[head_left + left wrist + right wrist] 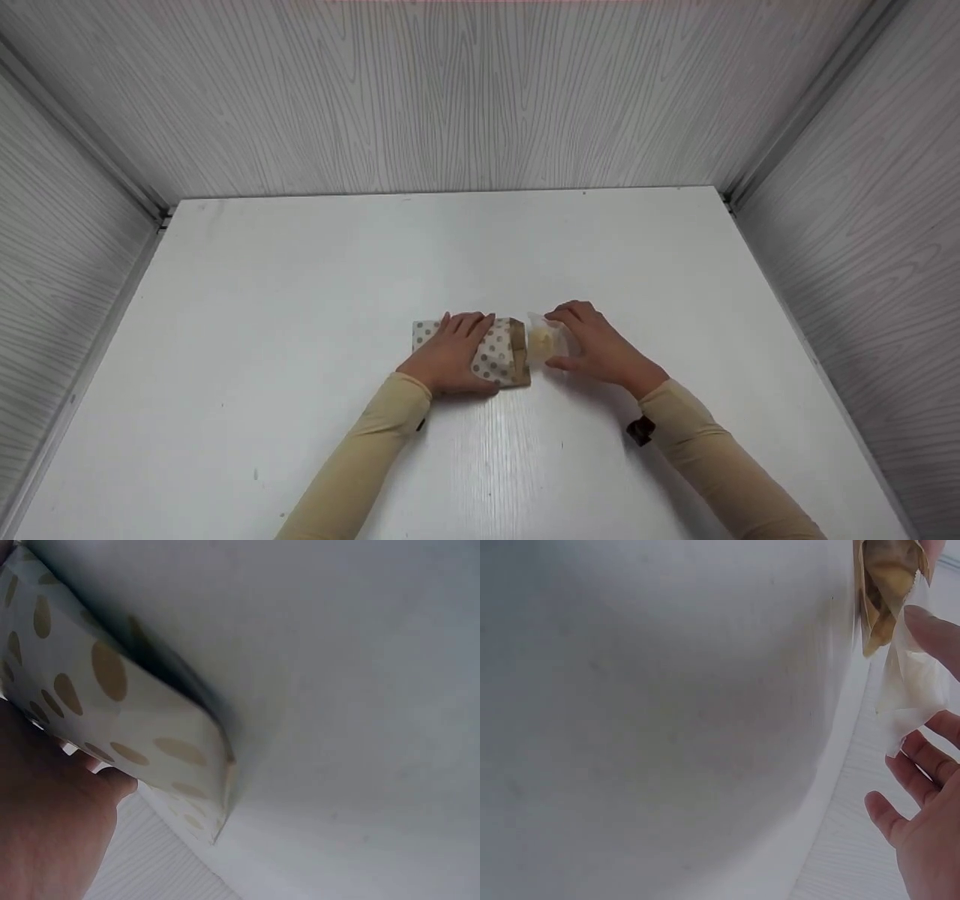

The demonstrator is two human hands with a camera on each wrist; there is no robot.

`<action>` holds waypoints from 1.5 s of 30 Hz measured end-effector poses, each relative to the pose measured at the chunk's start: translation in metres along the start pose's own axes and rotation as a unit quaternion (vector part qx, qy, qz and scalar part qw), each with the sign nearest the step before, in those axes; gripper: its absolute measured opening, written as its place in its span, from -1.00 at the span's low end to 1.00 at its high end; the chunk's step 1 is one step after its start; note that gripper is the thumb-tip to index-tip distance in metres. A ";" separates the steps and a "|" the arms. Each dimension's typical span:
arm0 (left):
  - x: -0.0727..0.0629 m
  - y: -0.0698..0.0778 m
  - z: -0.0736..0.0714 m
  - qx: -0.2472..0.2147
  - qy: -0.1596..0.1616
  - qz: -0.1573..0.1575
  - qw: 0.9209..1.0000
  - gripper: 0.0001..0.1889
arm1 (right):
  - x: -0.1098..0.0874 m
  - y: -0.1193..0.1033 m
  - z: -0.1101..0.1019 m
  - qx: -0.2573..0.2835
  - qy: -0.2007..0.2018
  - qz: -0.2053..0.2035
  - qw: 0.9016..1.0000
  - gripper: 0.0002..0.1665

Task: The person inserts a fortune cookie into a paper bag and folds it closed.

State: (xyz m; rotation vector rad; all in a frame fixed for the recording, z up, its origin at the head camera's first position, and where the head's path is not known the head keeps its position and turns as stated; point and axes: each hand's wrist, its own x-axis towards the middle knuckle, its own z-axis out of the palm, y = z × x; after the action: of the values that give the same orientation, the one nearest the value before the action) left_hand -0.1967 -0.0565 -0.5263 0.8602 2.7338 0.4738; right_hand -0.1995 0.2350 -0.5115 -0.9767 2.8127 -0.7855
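Note:
A white paper bag with grey-brown dots (496,358) lies on its side on the table, its brown-lined mouth facing right. My left hand (450,361) lies across the bag and holds it, fingers over the far edge and thumb along the near edge. In the right wrist view the bag's open mouth (875,611) shows brown paper inside. Just right of the mouth, my right hand (600,351) holds a small translucent packet (541,339) with something pale yellow in it, thumb on one side and fingers on the other. The packet's end is right at the bag's mouth.
The white table (315,262) is bounded by a grey wood-grain panel (450,97) at the back and similar panels at the left and right. A small dark object (640,430) sits at the right sleeve's cuff.

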 end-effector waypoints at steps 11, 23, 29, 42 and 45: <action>0.000 -0.001 0.000 -0.003 -0.003 0.004 1.000 0.21 | 0.001 -0.004 0.011 -0.006 0.020 -0.073 0.997 -0.30; 0.000 0.000 0.001 0.001 -0.006 -0.005 1.000 0.21 | 0.009 -0.009 0.019 -0.005 0.022 -0.065 0.998 -0.31; 0.000 0.000 0.001 0.004 -0.005 -0.004 1.000 0.21 | 0.013 -0.009 0.022 -0.009 0.017 -0.061 0.998 -0.31; -0.002 0.001 0.000 -0.006 -0.005 -0.003 1.000 0.22 | 0.017 -0.013 0.021 0.006 -0.002 -0.067 0.998 -0.31; -0.001 0.001 0.000 -0.002 -0.008 -0.005 1.000 0.23 | 0.019 -0.017 0.023 0.002 -0.004 -0.056 0.998 -0.28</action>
State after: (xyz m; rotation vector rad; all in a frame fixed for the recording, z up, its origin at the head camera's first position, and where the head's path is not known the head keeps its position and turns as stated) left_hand -0.1954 -0.0561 -0.5263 0.8447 2.7209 0.4687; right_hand -0.2006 0.2022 -0.5213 -1.1428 2.7686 -0.7949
